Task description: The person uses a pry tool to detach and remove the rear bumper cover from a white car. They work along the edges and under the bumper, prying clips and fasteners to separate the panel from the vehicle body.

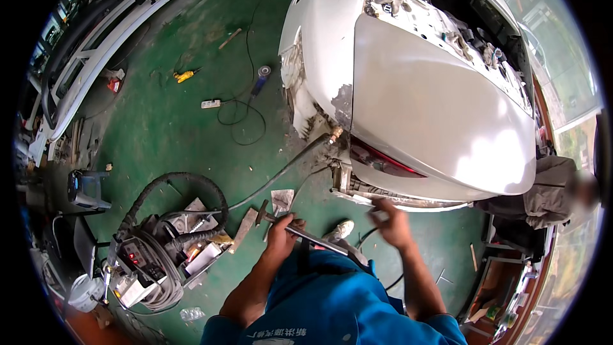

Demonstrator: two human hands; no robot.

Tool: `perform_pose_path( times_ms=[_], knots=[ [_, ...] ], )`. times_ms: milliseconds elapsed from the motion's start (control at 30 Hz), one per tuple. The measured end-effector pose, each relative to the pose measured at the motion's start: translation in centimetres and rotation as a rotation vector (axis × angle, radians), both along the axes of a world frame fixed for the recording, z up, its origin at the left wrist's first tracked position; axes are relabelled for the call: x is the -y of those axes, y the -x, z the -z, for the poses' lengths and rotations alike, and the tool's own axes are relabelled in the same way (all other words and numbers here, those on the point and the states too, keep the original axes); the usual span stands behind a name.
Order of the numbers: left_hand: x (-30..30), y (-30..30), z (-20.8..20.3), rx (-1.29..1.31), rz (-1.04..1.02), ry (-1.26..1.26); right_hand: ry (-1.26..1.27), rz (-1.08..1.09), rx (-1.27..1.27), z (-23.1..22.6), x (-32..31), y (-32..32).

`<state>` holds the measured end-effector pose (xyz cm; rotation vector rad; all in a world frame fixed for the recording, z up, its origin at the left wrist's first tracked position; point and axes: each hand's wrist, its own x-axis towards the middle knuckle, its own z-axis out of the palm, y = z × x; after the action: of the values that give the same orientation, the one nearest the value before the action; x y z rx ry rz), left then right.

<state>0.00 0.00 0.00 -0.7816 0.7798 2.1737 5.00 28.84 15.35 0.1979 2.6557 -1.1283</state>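
Observation:
My left hand (281, 235) is closed round the handle of a hammer (261, 213), held low in front of my body. Its dark head points left, and a long metal bar runs from my hand towards the right across my waist. My right hand (391, 226) is raised off to the right, near the rear bumper edge of a white car (440, 108). Its fingers are bent but apart, slightly blurred, with nothing visible in them. On the car, the trunk lid is shut, a red tail light (386, 158) shows, and the near corner is stripped and scraped.
A cable (281, 172) with a brass-coloured end reaches the car's corner from a cart (153, 268) of tools and coiled cable. A grinder (260, 80), yellow power tool (184, 76) and power strip (211, 104) lie on the green floor. Another person (550, 185) leans in at right.

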Motion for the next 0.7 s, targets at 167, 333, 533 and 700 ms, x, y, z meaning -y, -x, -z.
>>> perform_pose_path(
  times_ms=[167,333,533,700],
  knots=[
    [-0.8,0.1,-3.0,-0.135,0.094,-0.039,-0.025,-0.336,0.172,5.4,6.6,-1.8],
    [-1.2,0.4,-6.6,-0.270,0.323,0.127,0.032,-0.259,0.240,7.0,9.4,-2.0],
    [-1.8,1.6,-9.3,-0.968,0.721,0.347,0.107,-0.123,0.048,8.1,9.7,-2.5],
    [-2.2,1.3,-8.4,-1.073,0.809,0.446,0.160,0.024,0.077,6.8,9.8,-3.0]
  ],
)
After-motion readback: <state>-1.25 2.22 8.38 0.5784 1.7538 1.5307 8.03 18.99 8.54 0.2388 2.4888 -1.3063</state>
